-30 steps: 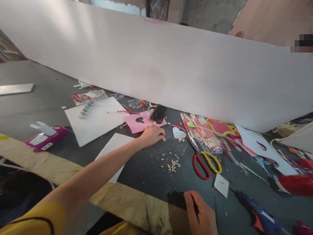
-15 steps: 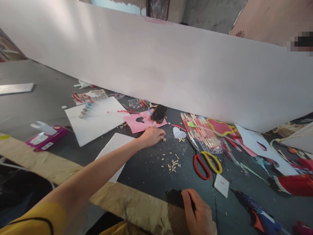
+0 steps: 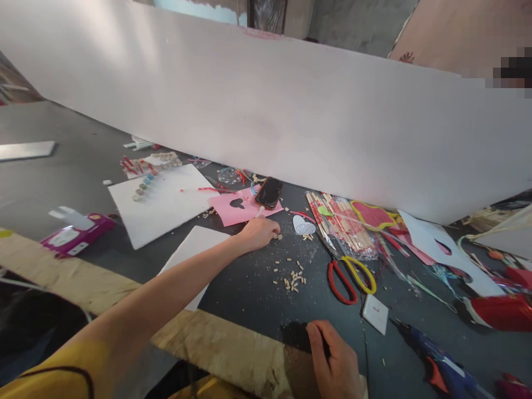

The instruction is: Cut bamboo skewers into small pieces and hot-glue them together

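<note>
My left hand (image 3: 260,233) reaches across the dark table with its fingers closed, beside small wooden bits (image 3: 280,237). A narrow white tip (image 3: 260,211) shows just behind its knuckles; I cannot make out what it belongs to or what the fingers grip. Behind the hand lies pink paper (image 3: 224,209) with a dark cut-out shape, and a phone (image 3: 270,192) rests on its corner. Several short cut stick pieces (image 3: 294,280) lie between my hands. At the near table edge my right hand (image 3: 336,357) rests curled, thumb against forefinger, with nothing showing in it.
Scissors (image 3: 343,266) with red and yellow handles lie right of the stick pieces. Beyond them is a bag of sticks (image 3: 343,221). A glue gun (image 3: 440,360) lies at lower right. White sheets (image 3: 166,205) cover the left side. A tall white board (image 3: 257,105) borders the back.
My left hand stays almost in place, and slightly more of the white tip shows behind it. My right hand remains curled at the edge. The whole view shifts slightly.
</note>
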Action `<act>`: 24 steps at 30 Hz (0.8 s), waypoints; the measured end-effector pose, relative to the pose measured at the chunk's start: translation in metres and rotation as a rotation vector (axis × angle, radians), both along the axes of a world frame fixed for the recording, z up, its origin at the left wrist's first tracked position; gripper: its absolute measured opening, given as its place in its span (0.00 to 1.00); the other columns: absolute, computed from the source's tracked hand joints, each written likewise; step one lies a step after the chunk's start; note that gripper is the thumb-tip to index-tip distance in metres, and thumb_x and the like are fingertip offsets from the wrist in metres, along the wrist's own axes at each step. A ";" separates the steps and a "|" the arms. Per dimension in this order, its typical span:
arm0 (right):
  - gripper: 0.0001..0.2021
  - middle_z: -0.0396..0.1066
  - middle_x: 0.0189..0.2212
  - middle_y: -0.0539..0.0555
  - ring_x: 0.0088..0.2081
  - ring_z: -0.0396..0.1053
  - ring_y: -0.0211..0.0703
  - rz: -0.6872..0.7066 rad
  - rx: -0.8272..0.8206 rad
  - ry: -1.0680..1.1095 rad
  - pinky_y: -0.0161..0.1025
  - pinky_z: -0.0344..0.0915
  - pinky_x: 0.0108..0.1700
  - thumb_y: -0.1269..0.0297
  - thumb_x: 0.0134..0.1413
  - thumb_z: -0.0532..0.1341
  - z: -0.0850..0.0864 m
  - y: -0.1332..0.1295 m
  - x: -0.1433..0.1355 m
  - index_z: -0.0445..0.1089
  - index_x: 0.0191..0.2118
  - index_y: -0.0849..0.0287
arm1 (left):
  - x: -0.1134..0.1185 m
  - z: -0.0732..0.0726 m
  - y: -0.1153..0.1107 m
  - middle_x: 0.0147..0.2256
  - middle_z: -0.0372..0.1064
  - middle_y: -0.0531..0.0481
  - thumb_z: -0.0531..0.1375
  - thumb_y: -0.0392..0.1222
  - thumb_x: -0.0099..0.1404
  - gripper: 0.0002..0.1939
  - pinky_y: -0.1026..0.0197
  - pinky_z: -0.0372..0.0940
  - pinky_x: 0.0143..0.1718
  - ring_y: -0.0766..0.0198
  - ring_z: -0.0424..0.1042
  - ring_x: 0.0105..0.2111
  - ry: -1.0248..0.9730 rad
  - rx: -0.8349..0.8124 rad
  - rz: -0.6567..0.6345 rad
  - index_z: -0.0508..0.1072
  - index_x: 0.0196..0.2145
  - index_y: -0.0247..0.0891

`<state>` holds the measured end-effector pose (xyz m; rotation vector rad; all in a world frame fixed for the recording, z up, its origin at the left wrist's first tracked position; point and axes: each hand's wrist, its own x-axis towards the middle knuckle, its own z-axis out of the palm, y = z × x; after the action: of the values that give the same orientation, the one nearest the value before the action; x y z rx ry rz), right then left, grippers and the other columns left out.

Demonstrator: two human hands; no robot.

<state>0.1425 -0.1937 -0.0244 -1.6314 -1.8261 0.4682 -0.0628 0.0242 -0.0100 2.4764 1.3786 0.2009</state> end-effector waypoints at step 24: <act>0.18 0.69 0.20 0.49 0.21 0.66 0.37 0.002 -0.013 -0.031 0.29 0.62 0.25 0.54 0.62 0.48 0.005 0.003 -0.004 0.67 0.27 0.56 | -0.013 0.013 -0.015 0.35 0.74 0.44 0.57 0.40 0.57 0.08 0.55 0.62 0.40 0.52 0.68 0.39 0.045 0.108 0.003 0.76 0.32 0.39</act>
<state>0.1389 -0.1911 -0.0198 -1.6545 -1.8509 0.4597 -0.0763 0.0088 0.0027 2.5816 1.4251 0.2272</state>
